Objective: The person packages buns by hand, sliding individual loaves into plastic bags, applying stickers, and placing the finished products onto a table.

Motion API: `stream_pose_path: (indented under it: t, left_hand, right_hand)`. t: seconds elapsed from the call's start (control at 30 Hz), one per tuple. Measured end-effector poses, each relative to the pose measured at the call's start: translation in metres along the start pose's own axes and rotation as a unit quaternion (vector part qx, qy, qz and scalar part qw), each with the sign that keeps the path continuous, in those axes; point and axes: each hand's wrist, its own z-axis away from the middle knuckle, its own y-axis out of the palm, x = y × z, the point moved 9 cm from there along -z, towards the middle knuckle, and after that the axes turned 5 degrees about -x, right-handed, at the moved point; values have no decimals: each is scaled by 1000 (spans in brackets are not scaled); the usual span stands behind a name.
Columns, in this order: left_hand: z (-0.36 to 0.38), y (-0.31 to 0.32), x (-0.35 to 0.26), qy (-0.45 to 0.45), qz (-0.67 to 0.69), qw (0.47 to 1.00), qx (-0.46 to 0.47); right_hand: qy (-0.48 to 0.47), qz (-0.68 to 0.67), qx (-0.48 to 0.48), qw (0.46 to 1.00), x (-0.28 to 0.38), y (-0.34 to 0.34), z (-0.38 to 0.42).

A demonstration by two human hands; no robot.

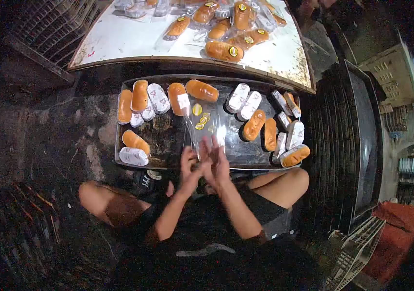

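Both hands, left [188, 167] and right [218, 162], fingers holding clear bag [207, 132] over tray [168, 138].

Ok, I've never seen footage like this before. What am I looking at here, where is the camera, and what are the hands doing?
There is no machine here: a person wears one camera on the head, looking down with a wide, curved lens. You see that person's own bare arms and knees; they appear to sit low in front of a dark tray.

The left hand and right hand are raised close together over the tray's near edge, handling a clear plastic bag. They are blurred, so the exact grip is unclear.

On the tray lie golden bread rolls, some turned over to show white paper bases, plus small yellow stickers. Beyond it, a white table holds rolls already bagged with yellow stickers.
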Motion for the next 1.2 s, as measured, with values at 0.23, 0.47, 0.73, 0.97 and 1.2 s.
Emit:
stream_pose_path:
  t: [0.23, 0.47, 0.73, 0.97, 1.2]
  left_hand:
    - [-37, -73, 66, -191, 340, 913, -119]
    - [-45, -111, -8, -104, 364, 905, -193]
    - [-45, -71, -19, -57, 314, 939, -131]
    - [-13, -52, 27, -200, 246, 933, -171]
    - [15, -33, 27, -269, 183, 945, 9]
  right_hand:
    - [-19, 696, -5, 717, 20, -95, -97]
    - [-247, 811, -259, 463, 184, -94, -112]
    - [-403, 750, 220, 476, -4, 55, 68]
    - [-362, 673, 142, 629, -8, 79, 66]
    - [-249, 788, 174, 536, -9, 44, -11]
